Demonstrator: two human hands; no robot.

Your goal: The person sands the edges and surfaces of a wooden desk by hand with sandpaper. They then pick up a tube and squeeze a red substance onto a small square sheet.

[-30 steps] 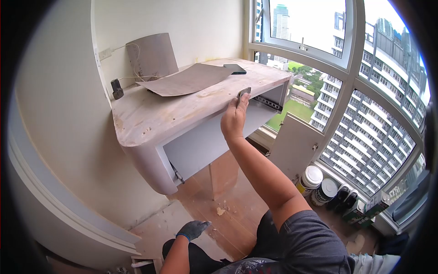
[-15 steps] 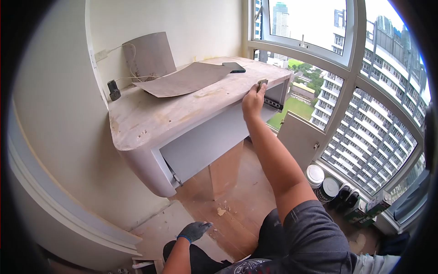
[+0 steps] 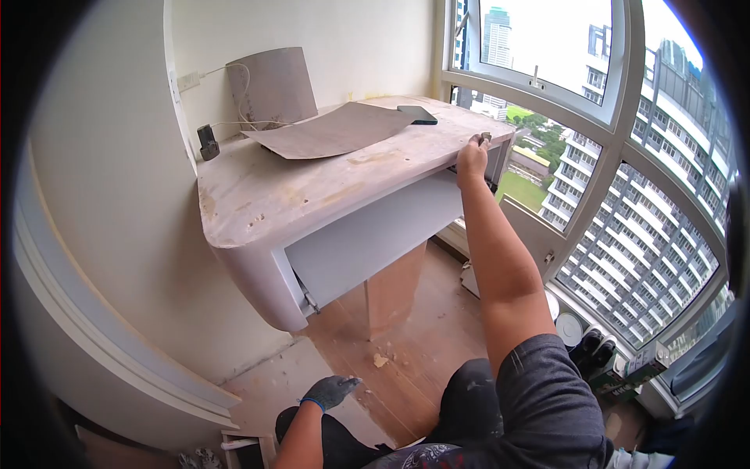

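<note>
My bare right hand [image 3: 472,160] is closed at the far right end of the desk's [image 3: 328,195] front edge. Between its fingers is a small brownish folded piece, likely sandpaper [image 3: 485,138], held against the edge; the fingers partly hide it. The desk top is pale and worn, with yellowish patches and small holes. Below its edge hangs a grey drawer front or flap [image 3: 375,238]. My left hand [image 3: 332,391] wears a dark grey glove and hovers or rests by my knee, fingers loosely stretched and holding nothing.
On the desk lie a curved brownish sheet [image 3: 336,133], a dark phone-like slab [image 3: 417,115] and a black charger or battery [image 3: 208,143]. Another sheet [image 3: 273,87] leans on the wall. A loose panel [image 3: 531,228], paint buckets [image 3: 569,328] and shoes [image 3: 595,352] stand by the window.
My right hand has moved slightly toward the desk's right end along the front edge, still holding the small piece. The view has shifted a little left. My left hand stays by my knee.
</note>
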